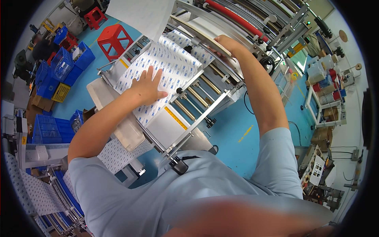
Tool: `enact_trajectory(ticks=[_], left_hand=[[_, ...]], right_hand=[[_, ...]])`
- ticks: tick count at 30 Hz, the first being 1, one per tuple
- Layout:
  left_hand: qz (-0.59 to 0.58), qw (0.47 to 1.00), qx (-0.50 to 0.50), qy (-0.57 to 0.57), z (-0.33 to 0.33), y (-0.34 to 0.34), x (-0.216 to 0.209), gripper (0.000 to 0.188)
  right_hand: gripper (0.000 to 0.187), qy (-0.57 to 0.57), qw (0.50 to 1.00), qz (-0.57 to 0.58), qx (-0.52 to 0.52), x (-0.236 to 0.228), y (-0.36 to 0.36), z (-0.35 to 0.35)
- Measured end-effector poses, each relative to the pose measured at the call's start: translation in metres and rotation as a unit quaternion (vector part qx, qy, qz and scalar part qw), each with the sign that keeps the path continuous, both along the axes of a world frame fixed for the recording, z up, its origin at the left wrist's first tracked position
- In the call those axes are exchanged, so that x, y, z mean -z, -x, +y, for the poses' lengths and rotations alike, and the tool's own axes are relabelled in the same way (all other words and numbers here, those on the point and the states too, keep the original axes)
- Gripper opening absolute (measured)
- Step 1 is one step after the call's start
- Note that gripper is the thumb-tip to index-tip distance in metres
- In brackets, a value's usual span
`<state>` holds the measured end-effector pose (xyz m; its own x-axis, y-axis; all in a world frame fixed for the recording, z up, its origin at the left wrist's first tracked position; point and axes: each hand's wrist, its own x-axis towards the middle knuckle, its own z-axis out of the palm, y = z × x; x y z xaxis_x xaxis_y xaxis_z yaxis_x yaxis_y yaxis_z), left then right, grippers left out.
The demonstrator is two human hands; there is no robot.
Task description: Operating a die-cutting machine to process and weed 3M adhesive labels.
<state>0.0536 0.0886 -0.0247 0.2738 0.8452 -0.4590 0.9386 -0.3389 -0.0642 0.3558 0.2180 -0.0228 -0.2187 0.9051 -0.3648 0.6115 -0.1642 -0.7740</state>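
1. At far left, blue plastic crates (pixel 64 65) stand on the floor; right of them is a red plastic stool (pixel 114 37).
2. A pale, round-cornered slab (pixel 128 136) runs along the left side of the machine, under the left forearm.
3. The left hand (pixel 149 89) lies palm down, fingers spread wide, pressing on the sheet and gripping nothing.
4. The white sheet with blue print (pixel 179 69) lies over the machine's metal bed, right of the slab, its far part buckled into a fold. It looks light, thin, smooth and probably slippery, liable to crease; a flat palm should suit it, or a light hold at its side edges.
5. Brass-coloured rollers (pixel 197 96) sit right of the sheet.
6. The right hand (pixel 229 45) is farther off, at a pale curved rim (pixel 205 37); its fingers are partly hidden, so I cannot tell whether it grips.
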Motion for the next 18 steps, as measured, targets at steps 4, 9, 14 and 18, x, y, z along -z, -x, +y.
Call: enact_trajectory(ticks=[4,9,14,18], left_hand=[[0.000,1.000,0.002,-0.006,-0.0035,-0.0002,0.0011,0.084],[-0.009,1.000,-0.003,-0.002,-0.0042,0.0020,0.0035,0.084],[-0.007,1.000,-0.010,-0.003,-0.0031,-0.0018,0.0028,0.083],[-0.010,1.000,-0.007,-0.001,-0.0029,0.0013,0.0071,0.084]], right_hand=[[0.013,-0.018,1.000,-0.003,0.003,0.0036,-0.0044,0.0018],[0.016,-0.011,1.000,0.016,0.009,0.0022,-0.0026,0.0027],[0.018,-0.052,0.999,0.010,0.005,0.0051,-0.0042,0.0013],[0.016,0.001,1.000,0.031,-0.001,0.0008,-0.0033,-0.0019]])
